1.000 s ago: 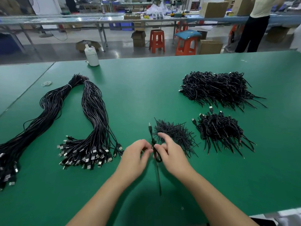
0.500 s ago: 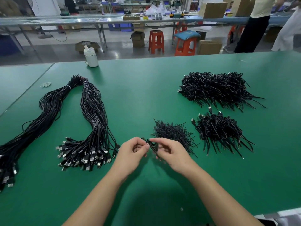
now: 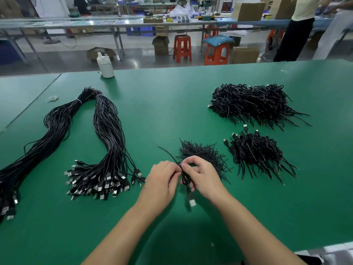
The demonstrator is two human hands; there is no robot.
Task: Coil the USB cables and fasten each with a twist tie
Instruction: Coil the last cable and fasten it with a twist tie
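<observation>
Green tabletop (image 3: 172,104) is seen in a workshop w/ orange stools (image 3: 182,47) behind. A coiled USB cable (image 3: 185,177) is held above the tabletop centre, its plug (image 3: 192,201) hanging down. Left hand (image 3: 162,180) grip is closed on the coil's top; right hand (image 3: 203,177) grip is pinched on a twist tie (image 3: 169,154) at the coil, one tie end sticking up-left. Loose ties pile (image 3: 202,153) lies just beyond; uncoiled cable bundle (image 3: 107,150) at left, finished coils (image 3: 254,152) at right. White bottle (image 3: 105,66) stands at the far edge.
</observation>
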